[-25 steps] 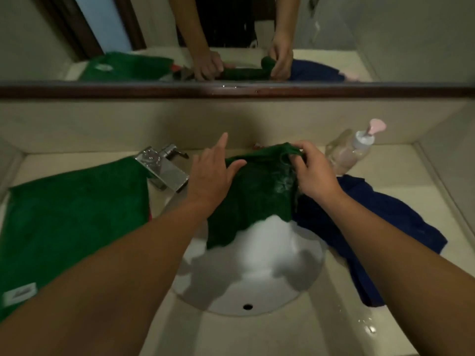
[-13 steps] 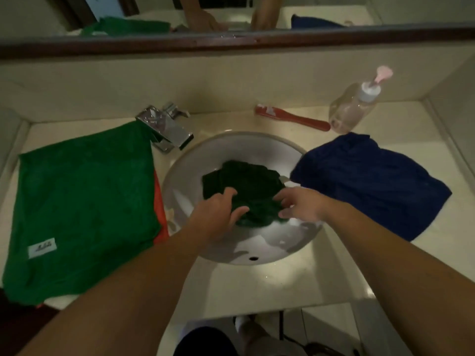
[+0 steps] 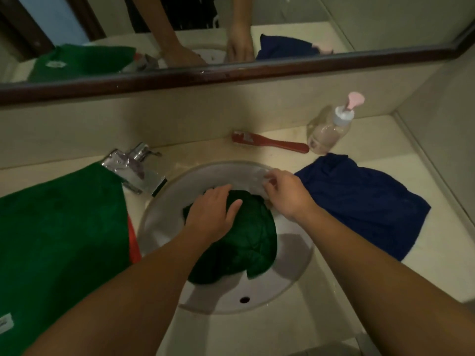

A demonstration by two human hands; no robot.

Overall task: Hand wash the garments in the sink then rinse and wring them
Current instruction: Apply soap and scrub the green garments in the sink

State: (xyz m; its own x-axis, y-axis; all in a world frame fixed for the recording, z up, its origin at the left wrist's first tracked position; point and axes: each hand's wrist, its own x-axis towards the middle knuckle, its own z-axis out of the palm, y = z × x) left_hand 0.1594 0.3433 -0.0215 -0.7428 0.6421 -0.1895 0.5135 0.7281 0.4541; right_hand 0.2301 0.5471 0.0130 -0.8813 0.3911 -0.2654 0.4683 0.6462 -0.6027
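Observation:
A dark green garment [image 3: 244, 245] lies bunched in the white round sink [image 3: 290, 273]. My left hand [image 3: 212, 214] presses flat on the garment's upper left part, fingers spread. My right hand [image 3: 285, 192] is at the garment's upper right edge by the sink wall, fingers curled; whether it pinches cloth is unclear. A dark blue garment [image 3: 365, 201] lies on the counter right of the sink. A large green cloth [image 3: 59, 232] covers the counter on the left, with an orange-red cloth [image 3: 133, 242] showing under its edge.
A chrome tap [image 3: 133, 168] stands at the sink's back left. A red-handled brush [image 3: 270, 142] and a clear pump bottle [image 3: 331, 127] lie at the back wall. Above is a mirror with a dark wooden frame [image 3: 231, 73]. The overflow hole [image 3: 244, 299] is at the sink's near side.
The green garment went from being held up above the sink down into the basin. Both hands have since shifted toward its far edge, and it now lies spread wider.

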